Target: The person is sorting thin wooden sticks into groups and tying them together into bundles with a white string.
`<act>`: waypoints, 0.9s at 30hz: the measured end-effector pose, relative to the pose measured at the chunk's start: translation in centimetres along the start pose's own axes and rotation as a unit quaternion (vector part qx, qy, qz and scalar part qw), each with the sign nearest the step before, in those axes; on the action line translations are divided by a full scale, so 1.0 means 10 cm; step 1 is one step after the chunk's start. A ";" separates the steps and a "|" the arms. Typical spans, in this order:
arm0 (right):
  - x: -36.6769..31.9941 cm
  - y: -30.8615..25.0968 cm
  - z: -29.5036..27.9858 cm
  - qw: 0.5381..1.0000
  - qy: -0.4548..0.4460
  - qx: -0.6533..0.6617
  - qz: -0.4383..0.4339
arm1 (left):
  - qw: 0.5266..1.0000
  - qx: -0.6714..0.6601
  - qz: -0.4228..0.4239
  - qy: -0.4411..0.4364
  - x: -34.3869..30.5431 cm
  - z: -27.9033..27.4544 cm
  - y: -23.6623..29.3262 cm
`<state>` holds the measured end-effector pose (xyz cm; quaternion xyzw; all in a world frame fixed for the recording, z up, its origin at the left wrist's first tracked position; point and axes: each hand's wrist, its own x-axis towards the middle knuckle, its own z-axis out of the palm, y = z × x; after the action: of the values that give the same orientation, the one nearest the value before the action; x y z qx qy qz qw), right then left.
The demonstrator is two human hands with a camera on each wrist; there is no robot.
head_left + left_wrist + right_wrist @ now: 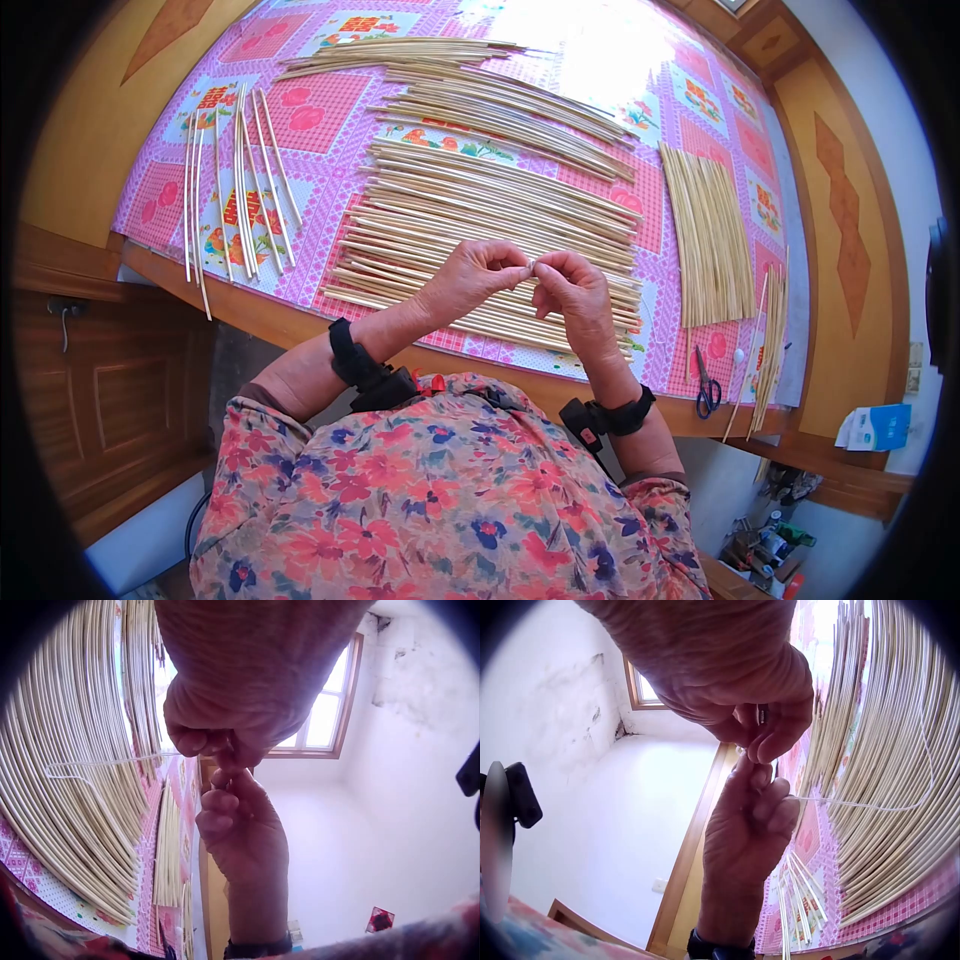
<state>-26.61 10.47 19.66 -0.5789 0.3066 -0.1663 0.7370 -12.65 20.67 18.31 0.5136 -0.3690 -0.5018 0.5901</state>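
– Pink patterned tablecloth (300, 115) covers your wooden table (290, 322), and a wide layer of pale stalks (480, 205) lies across it at twelve o'clock from your hands.

– Agreed. Your left hand (480, 275) and right hand (572, 290) meet above the near edge of that layer. Their fingertips touch, and both hands are raised off the stalks.

– What is in them?

– Your left hand pinches a white thread (97, 760) between thumb and forefinger. From the pinch it trails out over the stalks and ends in a small bend. Your right hand pinches closed at the same spot, its other fingers curled. I think it nips the thread's end, though the wrist views blur there.

– And around you?

– At ten o'clock a few loose stalks (245, 180) lie fanned out, pointing away from you. At two o'clock sits a shorter bundle (710, 235), its ends squared. Blue-handled scissors (708, 385) rest at four o'clock near the table's edge, well apart from your hands. Behind your fingers, the left wrist view shows a bright window (322, 712) in a white wall.
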 end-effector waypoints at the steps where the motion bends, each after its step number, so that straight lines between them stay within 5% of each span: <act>1: 0.00 0.00 0.00 1.000 0.000 0.000 0.000 | 1.000 0.000 0.000 0.000 0.00 0.00 -0.01; 10: 0.02 -0.03 0.06 1.000 0.008 0.021 -0.008 | 0.999 0.005 0.030 0.018 0.03 -0.02 -0.08; 13: -0.03 0.00 0.09 0.997 0.059 -0.009 -0.049 | 1.000 -0.012 0.012 0.011 0.03 -0.02 -0.05; 15: -0.07 0.04 0.09 0.974 0.083 -0.131 -0.163 | 1.000 -0.020 -0.001 0.016 0.02 -0.02 -0.04; 22: -0.04 0.03 0.12 0.955 0.064 -0.224 -0.182 | 0.999 -0.029 0.008 0.013 0.04 -0.01 -0.06; 27: -0.01 0.06 0.12 0.985 0.062 -0.124 -0.108 | 0.999 0.022 0.044 0.022 0.05 -0.03 -0.14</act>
<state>-25.95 11.63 19.34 -0.6839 0.3054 -0.2410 0.6173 -12.50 20.31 16.83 0.5204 -0.3888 -0.4561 0.6082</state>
